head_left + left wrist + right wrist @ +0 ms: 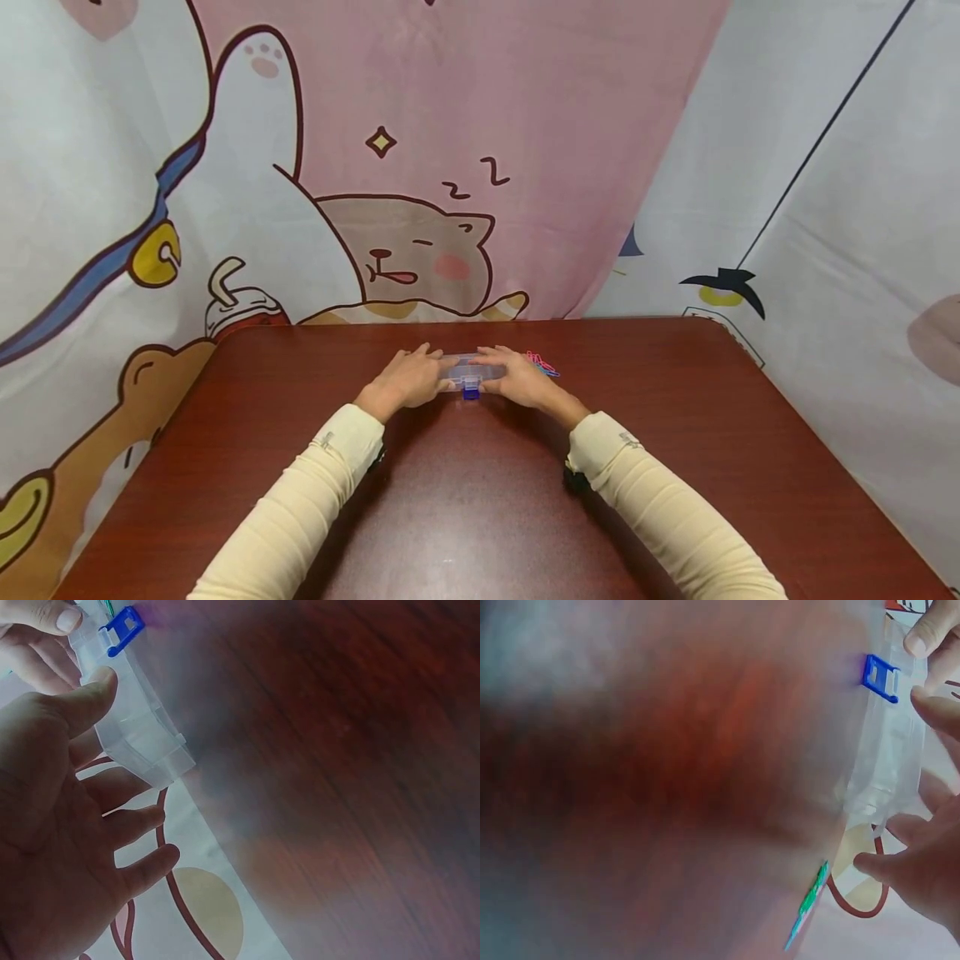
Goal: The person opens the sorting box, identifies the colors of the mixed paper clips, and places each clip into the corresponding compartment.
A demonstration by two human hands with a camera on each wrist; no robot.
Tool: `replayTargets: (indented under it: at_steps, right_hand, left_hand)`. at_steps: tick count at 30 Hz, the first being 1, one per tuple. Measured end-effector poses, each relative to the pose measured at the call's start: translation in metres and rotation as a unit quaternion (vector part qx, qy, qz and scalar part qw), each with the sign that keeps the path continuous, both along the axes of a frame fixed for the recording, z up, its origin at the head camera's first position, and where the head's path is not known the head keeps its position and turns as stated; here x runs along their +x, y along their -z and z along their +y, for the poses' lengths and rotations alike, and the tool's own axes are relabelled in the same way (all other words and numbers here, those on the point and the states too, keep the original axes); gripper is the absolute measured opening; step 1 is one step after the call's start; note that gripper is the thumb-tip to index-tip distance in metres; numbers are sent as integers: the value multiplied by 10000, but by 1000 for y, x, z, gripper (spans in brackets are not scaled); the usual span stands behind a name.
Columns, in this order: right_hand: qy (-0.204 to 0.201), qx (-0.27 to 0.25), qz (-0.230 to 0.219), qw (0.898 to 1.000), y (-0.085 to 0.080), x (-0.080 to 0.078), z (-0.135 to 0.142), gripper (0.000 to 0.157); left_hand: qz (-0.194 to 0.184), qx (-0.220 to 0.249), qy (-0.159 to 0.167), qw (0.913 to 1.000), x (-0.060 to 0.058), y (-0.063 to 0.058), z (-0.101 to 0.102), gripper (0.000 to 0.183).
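Observation:
A small clear plastic box (463, 372) with a blue latch (471, 393) on its near side is on the table between both hands. My left hand (411, 379) grips its left end, thumb (97, 686) on the near face and index finger on the far side; the other fingers spread past the end. On the right end, my right hand (523, 380) holds the box the same way, its thumb (930, 701) close to the latch. Seen from the left wrist, the blue latch (125, 631) lies between the two thumbs.
Several coloured paper clips (542, 364), pink, blue and green, lie in a loose pile just right of the right hand. The dark red wooden table (472, 500) ends at a back edge behind the box, against a printed cartoon curtain (480, 125).

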State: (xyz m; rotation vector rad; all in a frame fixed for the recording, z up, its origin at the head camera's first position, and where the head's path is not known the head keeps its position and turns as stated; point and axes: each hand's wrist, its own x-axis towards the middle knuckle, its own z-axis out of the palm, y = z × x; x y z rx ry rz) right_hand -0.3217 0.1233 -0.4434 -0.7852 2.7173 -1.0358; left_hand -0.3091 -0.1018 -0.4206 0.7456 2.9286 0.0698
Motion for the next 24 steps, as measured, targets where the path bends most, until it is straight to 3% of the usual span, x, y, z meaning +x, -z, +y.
replayTargets:
  at_steps: [4,11,19,24]
  right_hand:
    - [117,317,93,9994,0,-4,3,56]
    - [241,421,-131,9987,1,-8,9,51]
    - [270,586,-119,9978,-1,-11,10,50]
    - [209,590,-86,9980,-1,-11,10,50]
  left_hand:
    - [6,80,-13,10000,1,0,1,54]
    - [34,166,41,9998,1,2,-1,54]
    - [295,538,199,9979,1,9,-5,55]
    - [359,607,131,9974,3,12,-6,56]
